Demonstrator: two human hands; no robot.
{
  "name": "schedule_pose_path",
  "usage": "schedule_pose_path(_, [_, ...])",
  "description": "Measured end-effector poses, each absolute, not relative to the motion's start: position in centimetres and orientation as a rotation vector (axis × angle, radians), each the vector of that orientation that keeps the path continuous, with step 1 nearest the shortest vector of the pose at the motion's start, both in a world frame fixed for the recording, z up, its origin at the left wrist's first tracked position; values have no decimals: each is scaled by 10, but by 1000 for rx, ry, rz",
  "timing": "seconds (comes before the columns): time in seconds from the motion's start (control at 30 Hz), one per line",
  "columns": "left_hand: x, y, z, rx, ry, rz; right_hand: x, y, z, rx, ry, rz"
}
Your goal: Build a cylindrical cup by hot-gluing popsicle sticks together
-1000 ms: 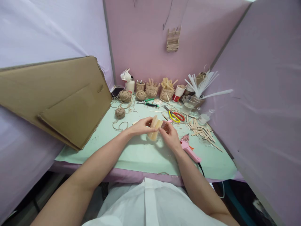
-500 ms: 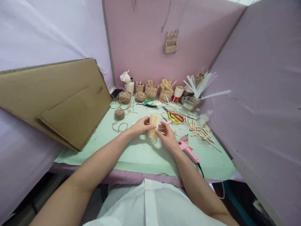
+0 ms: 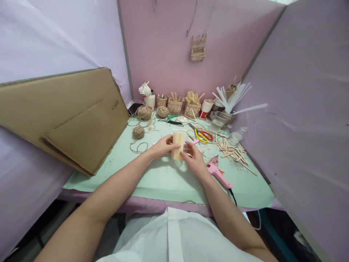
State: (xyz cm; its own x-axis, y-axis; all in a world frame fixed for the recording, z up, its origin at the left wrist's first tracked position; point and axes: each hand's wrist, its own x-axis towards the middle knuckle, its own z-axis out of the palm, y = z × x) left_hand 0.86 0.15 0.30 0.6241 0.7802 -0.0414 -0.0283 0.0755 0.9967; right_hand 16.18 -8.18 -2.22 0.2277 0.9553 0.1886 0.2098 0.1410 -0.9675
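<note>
Between my two hands is a clear plastic cup (image 3: 179,138) partly covered with upright pale wooden sticks set side by side. My left hand (image 3: 165,145) grips it from the left, with the thumb across the sticks. On the opposite side my right hand (image 3: 193,155) holds the bare clear part, its thumb against the lower edge of the sticks. Some of the right fingers are hidden behind the cup. Close to my right forearm lies a pink hot glue gun (image 3: 219,174). Scissors (image 3: 200,134) with red and yellow handles rest behind the cup.
Loose wooden sticks (image 3: 233,151) are scattered at the right. Twine balls (image 3: 138,132) and green-handled pliers (image 3: 172,120) lie behind at the left. Stick-filled baskets (image 3: 192,110) line the back wall, beside glue sticks (image 3: 231,100). A cardboard sheet (image 3: 81,123) leans at the left.
</note>
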Motion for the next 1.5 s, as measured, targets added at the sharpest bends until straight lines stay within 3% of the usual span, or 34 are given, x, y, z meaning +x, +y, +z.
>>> schedule_pose_path(0.67, [8, -6, 5, 1790, 663, 749, 159, -76, -3, -1311, -1150, 599])
schedule_pose_path(1.5, [10, -2, 2, 1586, 643, 764, 166, -75, -9, -1277, -1175, 721])
